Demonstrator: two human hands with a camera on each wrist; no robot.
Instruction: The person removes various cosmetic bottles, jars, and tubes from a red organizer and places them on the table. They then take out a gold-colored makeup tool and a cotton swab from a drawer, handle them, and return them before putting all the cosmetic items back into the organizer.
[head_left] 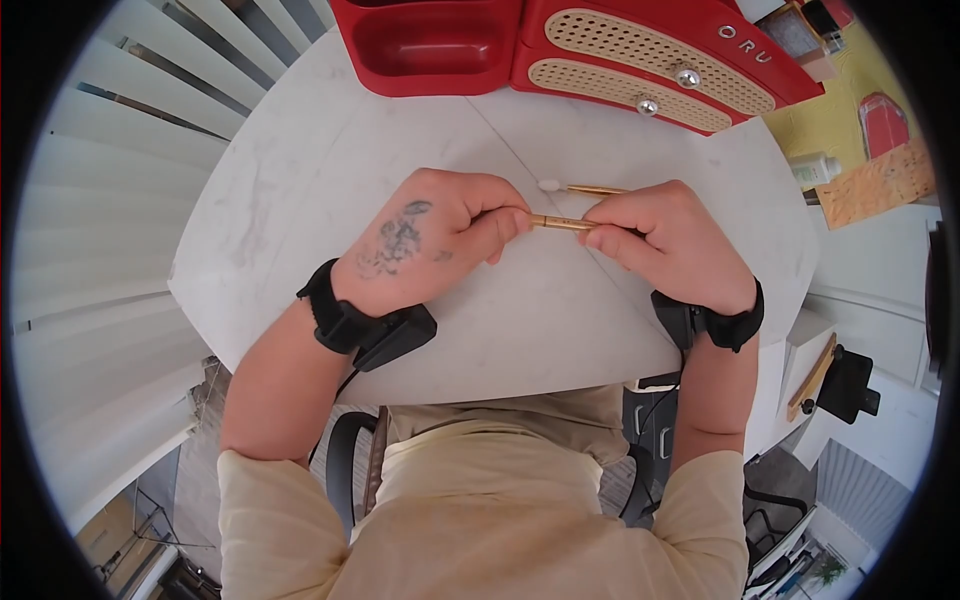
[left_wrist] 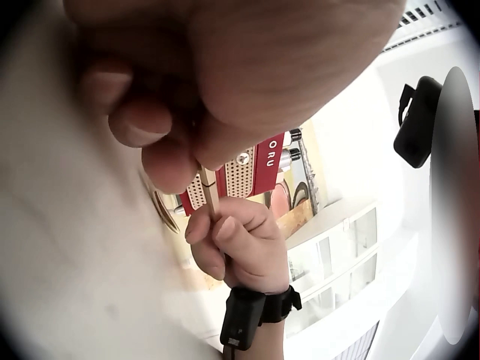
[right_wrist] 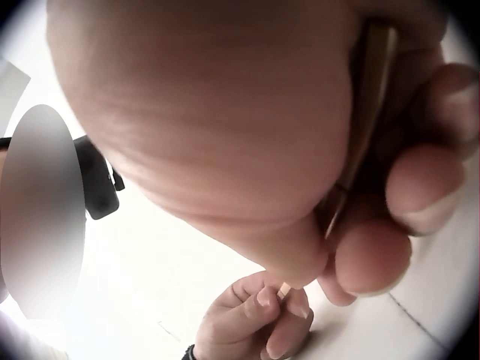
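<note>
A slim gold pen-shaped stick (head_left: pixel 562 222) with a dark ring spans the gap between the two hands, above the white marbled table. My left hand (head_left: pixel 430 240) pinches one end between thumb and forefinger. Thumb and fingers of my right hand (head_left: pixel 668 240) grip the other end. In the right wrist view the stick's rear part (right_wrist: pixel 375 82) runs along that palm, and the left hand (right_wrist: pixel 251 315) holds the far end. Just beyond the hands is a second gold stick (head_left: pixel 592 189) with a white tip, partly hidden behind the right hand.
At the table's (head_left: pixel 300 200) far side stands a red organizer (head_left: pixel 430 85) with an open tray and woven-front drawers (head_left: pixel 650 50) with round knobs. A small white bottle (head_left: pixel 815 170) and a brown board (head_left: pixel 880 185) are at the right. White blinds (head_left: pixel 100 230) hang left.
</note>
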